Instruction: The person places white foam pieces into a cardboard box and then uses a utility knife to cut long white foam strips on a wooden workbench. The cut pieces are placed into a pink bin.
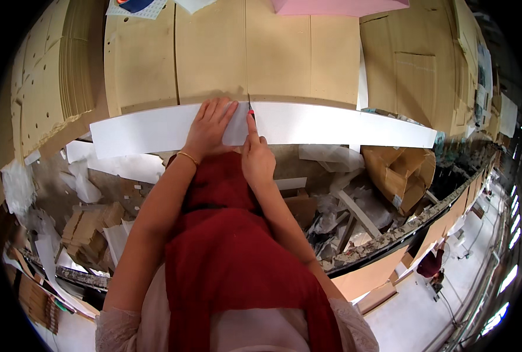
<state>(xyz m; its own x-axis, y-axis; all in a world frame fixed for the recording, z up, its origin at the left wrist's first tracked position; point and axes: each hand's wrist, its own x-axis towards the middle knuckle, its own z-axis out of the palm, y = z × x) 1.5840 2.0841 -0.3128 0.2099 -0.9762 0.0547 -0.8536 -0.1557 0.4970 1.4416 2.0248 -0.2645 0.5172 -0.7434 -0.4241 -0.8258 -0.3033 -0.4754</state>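
A long white strip point(320, 126) of board or stiff sheet lies across the near edge of a brown cardboard sheet point(211, 53). My left hand point(211, 124) lies flat on the strip with its fingers stretched out. Just to its right, my right hand point(257, 155) is closed around a slim cutter knife point(251, 111) with a red and dark body. My index finger runs along the knife, and its tip meets the strip's far edge. A straight line runs away from that tip across the cardboard. Most of the knife's handle is hidden in my palm.
Stacked cardboard sheets point(76, 64) stand at the left, with more cardboard point(419, 70) at the right. A pink block point(337, 6) sits at the far edge. Below the table are an open cardboard box point(399, 173), plastic wrap and scraps. Another person point(431, 264) is far off at right.
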